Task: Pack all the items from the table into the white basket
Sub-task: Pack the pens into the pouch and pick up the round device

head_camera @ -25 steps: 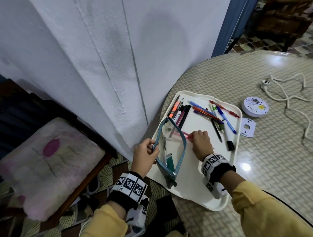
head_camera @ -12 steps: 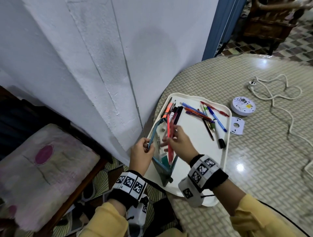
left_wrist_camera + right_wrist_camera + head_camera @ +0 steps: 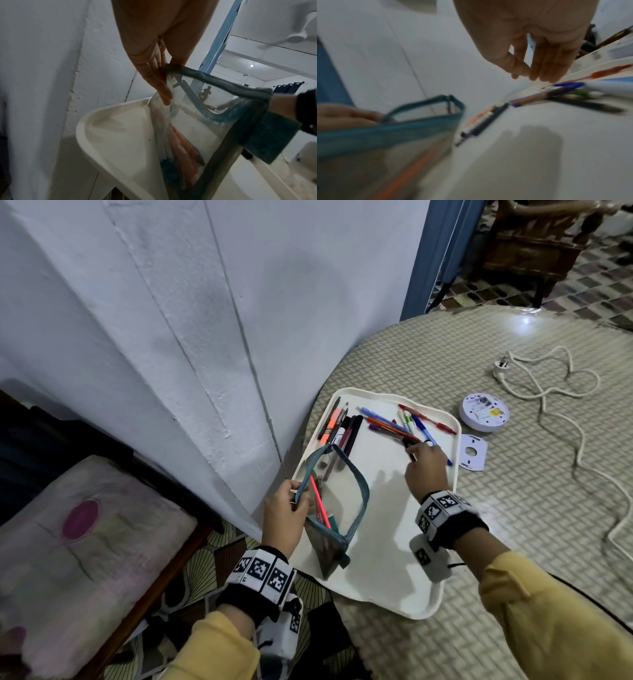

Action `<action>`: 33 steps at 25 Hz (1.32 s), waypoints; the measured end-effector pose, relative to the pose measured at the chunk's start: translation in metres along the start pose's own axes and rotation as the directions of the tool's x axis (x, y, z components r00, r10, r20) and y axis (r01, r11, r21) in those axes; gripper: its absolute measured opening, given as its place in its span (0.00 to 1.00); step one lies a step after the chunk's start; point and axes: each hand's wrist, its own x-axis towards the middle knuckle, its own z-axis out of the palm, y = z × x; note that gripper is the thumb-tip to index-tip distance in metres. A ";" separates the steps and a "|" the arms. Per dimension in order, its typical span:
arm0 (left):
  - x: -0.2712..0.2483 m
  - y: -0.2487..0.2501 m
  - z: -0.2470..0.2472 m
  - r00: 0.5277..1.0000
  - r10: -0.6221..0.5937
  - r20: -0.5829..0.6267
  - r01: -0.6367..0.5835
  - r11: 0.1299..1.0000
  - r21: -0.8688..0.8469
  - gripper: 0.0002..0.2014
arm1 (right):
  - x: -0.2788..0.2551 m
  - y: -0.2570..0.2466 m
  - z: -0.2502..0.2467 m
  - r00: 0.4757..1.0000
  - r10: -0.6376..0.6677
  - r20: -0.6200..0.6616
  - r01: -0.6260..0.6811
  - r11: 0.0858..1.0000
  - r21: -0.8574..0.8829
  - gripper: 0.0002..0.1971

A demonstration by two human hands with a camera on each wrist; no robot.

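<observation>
Risk lies in the left hand point(image 3: 286, 513) pinching only the pouch point(image 3: 334, 501) rim at frame centre: the mouth may sag while the right hand point(image 3: 426, 465), fingers seemingly loose, reaches pens point(image 3: 394, 424) on the white tray point(image 3: 394, 583).

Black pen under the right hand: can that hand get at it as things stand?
Probably yes. The right hand hovers over the loose pens on the tray, fingers pointing down near the black pen; nothing lies over it. The left hand holds the pouch clear, aside.
</observation>
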 end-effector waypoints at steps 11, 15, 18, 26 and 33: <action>0.026 -0.009 0.003 1.000 -0.013 -0.024 0.013 1.000 -0.022 0.06 | 0.046 0.008 0.005 0.997 0.068 -0.027 -0.072 0.976 -0.206 0.16; 0.025 -0.004 0.002 0.999 -0.020 -0.026 0.018 0.997 -0.079 0.05 | 0.076 -0.009 0.028 0.969 -0.121 0.214 0.184 0.934 -0.305 0.16; 0.025 -0.004 0.000 0.999 -0.041 -0.023 0.038 0.993 -0.113 0.04 | 0.088 -0.008 0.043 0.957 -0.084 0.278 0.187 0.911 -0.367 0.16; 0.026 -0.005 -0.003 0.999 -0.040 -0.008 0.039 0.994 -0.103 0.08 | 0.047 -0.037 0.032 0.986 -0.167 -0.004 0.166 0.980 0.109 0.06; 0.025 -0.002 -0.004 0.999 -0.042 -0.013 0.041 0.992 -0.117 0.06 | -0.015 -0.102 0.000 0.960 -0.279 -0.033 0.217 0.660 0.719 0.09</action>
